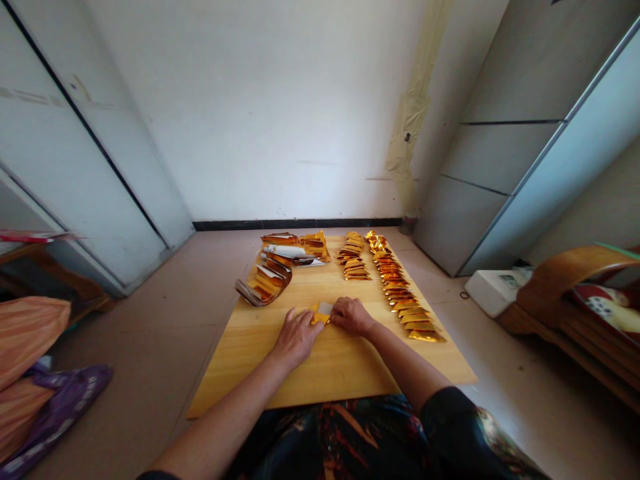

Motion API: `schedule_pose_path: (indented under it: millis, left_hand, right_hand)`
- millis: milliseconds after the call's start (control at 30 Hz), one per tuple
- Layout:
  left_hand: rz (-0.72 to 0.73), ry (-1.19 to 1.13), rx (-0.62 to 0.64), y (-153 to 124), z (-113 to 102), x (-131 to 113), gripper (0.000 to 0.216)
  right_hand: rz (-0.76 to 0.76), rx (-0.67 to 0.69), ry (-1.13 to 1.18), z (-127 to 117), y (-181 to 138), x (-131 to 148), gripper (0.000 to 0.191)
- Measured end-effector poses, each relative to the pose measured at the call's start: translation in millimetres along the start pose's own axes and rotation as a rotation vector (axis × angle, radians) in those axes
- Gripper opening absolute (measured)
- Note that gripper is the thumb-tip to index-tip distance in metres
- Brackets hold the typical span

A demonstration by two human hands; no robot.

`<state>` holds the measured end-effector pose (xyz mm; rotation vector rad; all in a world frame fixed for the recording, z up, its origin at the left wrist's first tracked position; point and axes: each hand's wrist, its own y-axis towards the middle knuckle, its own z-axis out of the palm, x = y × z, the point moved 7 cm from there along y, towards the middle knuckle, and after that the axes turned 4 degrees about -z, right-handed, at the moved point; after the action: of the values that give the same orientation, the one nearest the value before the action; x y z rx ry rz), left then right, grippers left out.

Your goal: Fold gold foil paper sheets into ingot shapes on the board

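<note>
On the wooden board (340, 367) in front of me lies a small sheet of gold foil paper (323, 312), partly folded, its pale grey-white back showing in the middle. My left hand (296, 337) presses on its left side with the fingers stretched out. At the right edge, my right hand (353, 316) has its fingers pinched together on the paper. Beyond the left hand sits a curled stack of gold sheets (267, 283). A long row of folded gold pieces (400, 287) runs down the board's right side, with a shorter row (354, 257) beside it.
More gold and white sheets (295, 250) lie at the board's far left. A grey refrigerator (493, 147) stands at right, near a white box (493, 292) and a wooden seat (575, 300). Orange and purple bags (35, 373) are at left. A white wall (295, 113) rises behind.
</note>
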<state>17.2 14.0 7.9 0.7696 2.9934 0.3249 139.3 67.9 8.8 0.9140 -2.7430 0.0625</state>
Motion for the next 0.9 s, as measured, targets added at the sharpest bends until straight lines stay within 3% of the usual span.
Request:
schedule_pose_path:
  millis: [300,900]
  left_hand:
    - [0.019,-0.023,0.036,-0.7,-1.2,-0.5,0.024]
    - [0.037,-0.06,-0.017,-2.7,6.6,1.1,0.036]
  right_hand:
    - [0.035,0.061,-0.066,-2.3,6.0,3.7,0.021]
    - [0.126,0.099,-0.106,-1.2,9.6,3.6,0.021]
